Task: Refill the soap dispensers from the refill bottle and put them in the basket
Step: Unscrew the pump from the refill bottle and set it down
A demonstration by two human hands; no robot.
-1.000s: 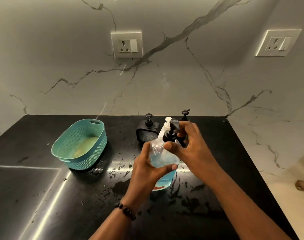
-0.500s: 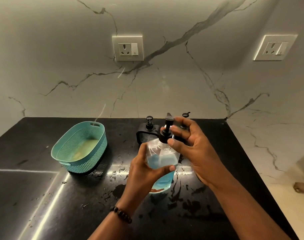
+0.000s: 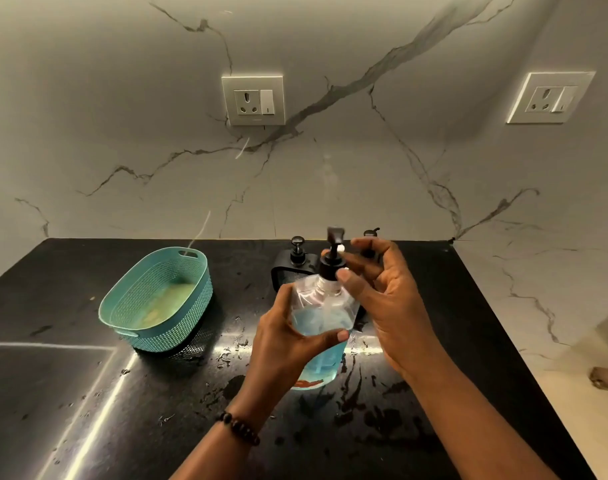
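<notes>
My left hand is wrapped around a clear dispenser bottle about half full of blue soap, held upright just above the black counter. My right hand pinches the collar of its black pump cap between thumb and fingers. Close behind the bottle stands a black dispenser. The pump head of a second black dispenser shows above my right fingers, with its body hidden. The teal mesh basket sits on the counter to the left and holds no dispenser.
Wet streaks and droplets cover the counter around and in front of the bottle. A marble wall with two sockets rises behind. The counter's right edge drops off beside my right forearm, with pale floor beyond it.
The pump head has turned under my right fingers and now points away from me. Both hands and the bottle stay at about the same place on the counter.
</notes>
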